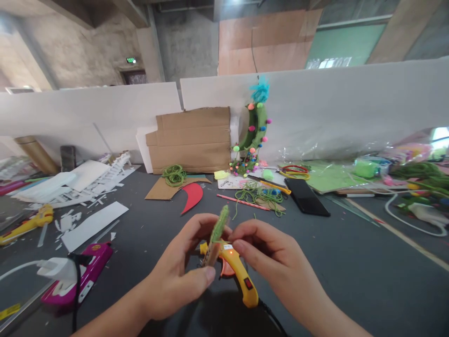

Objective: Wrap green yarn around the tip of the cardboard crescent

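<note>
My left hand [182, 271] is closed around a small flat piece wrapped in green yarn [218, 231], held upright between thumb and fingers. My right hand [270, 255] pinches the same green piece from the right, fingers curled. Just below both hands a yellow and orange hot glue gun [238, 274] lies on the dark grey surface, its black cord running toward me. Loose green yarn [261, 194] lies farther back on the table, beside a pink pencil [242, 202].
A black phone [307, 196], red crescent cutout [192, 196], cardboard sheets [191, 140] and a green pom-pom decorated crescent [256, 128] stand behind. White foam scraps [87, 187], a pink power strip [82, 274] and another yellow glue gun [28, 222] lie left. Plastic-wrapped supplies [403, 168] are right.
</note>
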`<state>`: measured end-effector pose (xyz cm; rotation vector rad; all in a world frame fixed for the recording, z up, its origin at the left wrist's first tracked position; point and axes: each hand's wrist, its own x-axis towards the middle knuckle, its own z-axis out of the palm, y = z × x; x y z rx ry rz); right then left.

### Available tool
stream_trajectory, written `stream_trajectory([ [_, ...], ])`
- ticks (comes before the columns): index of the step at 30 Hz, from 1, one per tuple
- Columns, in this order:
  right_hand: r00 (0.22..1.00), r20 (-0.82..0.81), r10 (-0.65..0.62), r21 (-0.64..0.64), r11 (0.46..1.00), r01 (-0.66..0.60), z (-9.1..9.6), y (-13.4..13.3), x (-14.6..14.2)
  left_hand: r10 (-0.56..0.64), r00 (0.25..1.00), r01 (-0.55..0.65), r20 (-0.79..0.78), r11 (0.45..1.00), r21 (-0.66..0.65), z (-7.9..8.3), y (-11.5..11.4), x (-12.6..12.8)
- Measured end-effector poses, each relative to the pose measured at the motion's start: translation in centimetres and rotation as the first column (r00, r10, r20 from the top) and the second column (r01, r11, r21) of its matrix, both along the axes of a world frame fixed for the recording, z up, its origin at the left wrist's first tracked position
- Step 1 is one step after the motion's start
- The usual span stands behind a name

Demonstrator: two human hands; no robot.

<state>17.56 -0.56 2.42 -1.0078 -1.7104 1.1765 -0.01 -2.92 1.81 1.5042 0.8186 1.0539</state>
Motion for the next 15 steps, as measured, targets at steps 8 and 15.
stream_trajectory([
  [8,0.978,0.17,-0.125,0.292,0.954,0.071,-0.6,0.2,0.2,0.134,0.913,0.033,0.384,0.916,-0.4,-0.9,0.9,1.5],
  [15,0.952,0.259,-0.165,0.333,0.94,0.072,-1.3,0.8,0.0,0.282,0.897,-0.088,0.339,0.867,-0.49,-0.8,1.2,2.4],
])
